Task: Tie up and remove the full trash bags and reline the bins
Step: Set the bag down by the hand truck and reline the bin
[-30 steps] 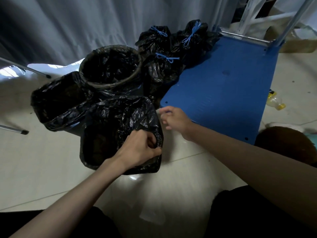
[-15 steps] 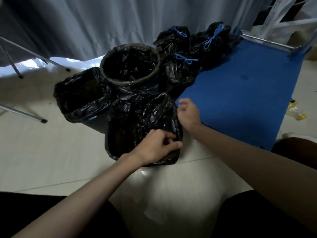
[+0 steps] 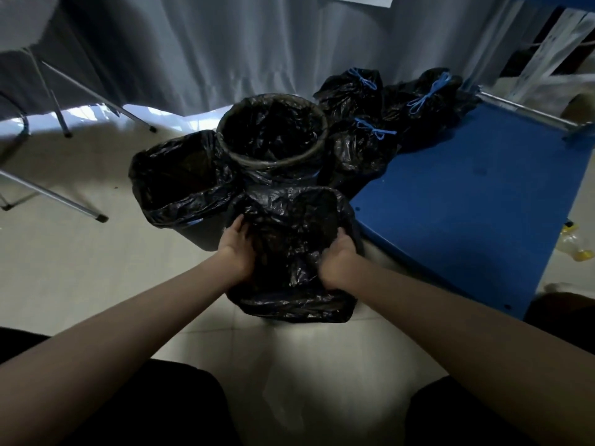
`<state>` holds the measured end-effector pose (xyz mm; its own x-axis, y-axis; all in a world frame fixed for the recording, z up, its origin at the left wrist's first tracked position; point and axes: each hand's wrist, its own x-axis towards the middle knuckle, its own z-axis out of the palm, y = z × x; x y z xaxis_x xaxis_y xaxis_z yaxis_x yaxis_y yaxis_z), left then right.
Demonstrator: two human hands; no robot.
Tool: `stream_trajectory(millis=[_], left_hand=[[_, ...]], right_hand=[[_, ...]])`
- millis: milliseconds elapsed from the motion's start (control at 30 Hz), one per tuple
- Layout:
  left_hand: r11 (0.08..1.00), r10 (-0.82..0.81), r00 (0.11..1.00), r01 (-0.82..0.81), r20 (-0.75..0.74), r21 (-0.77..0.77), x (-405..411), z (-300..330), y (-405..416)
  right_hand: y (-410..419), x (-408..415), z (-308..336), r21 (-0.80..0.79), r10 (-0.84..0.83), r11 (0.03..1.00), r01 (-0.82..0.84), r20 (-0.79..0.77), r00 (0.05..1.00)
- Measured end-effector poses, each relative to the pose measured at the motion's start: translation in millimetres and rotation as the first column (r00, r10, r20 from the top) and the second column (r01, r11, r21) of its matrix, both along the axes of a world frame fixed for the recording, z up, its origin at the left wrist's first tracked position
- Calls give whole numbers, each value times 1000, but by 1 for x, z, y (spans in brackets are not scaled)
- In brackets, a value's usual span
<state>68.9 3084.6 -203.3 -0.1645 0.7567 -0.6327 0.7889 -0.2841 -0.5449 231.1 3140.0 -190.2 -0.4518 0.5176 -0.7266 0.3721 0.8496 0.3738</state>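
Left hand [image 3: 238,252] and right hand [image 3: 338,265] are pressing the crinkled black plastic bin liner [image 3: 289,220], fingers hidden, grip unclear; light, slippery film, probably best gathered at its rim.

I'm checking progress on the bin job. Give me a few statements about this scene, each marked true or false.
1. The left hand and right hand both hold the near bin. True.
2. The tied bags have red ties. False: the ties are blue.
3. The round bin has no liner. False: a black bag lines it.
4. A bottle lies on the floor beside the blue cart. True.
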Motion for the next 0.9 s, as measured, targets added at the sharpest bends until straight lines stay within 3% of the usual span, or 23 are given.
stream_trajectory(millis=[67, 167, 267, 333, 400, 467, 533, 633, 733, 900], left_hand=[[999, -13, 999, 11, 38, 47, 1, 6, -2], [989, -22, 938, -29, 346, 143, 3, 23, -10], [992, 42, 779, -108, 626, 68, 1, 42, -29], [991, 129, 686, -117, 716, -66, -5, 48, -43], [994, 100, 659, -89, 745, -55, -11, 44, -52], [991, 0, 670, -100, 742, 91, -10, 41, -56], [967, -51, 626, -165, 778, 196, -5, 42, -58], [939, 22, 507, -305, 862, 156, -1, 50, -62], [934, 35, 509, -323, 860, 153, -1, 50, -67], [902, 37, 569, -373, 822, 217, -8, 52, -83]], right_hand=[[1, -6, 14, 6, -2, 1000, 3, -192, 981], [4, -12, 35, 29, 17, 1000, -2, -532, 847], [4, 3, 55, -200, -146, 978, 59, -457, 877], [6, 23, 60, -346, -232, 929, 129, -278, 932], [6, 40, 56, -423, -234, 896, 138, -184, 955], [9, 46, 54, -415, -236, 904, 103, -285, 929], [14, 48, 61, -298, -164, 954, 31, -433, 886], [23, 53, 69, -241, -168, 968, 69, -419, 892], [22, 57, 60, -359, -272, 922, 145, -335, 902], [16, 42, 52, -303, -208, 951, 66, -465, 860]])
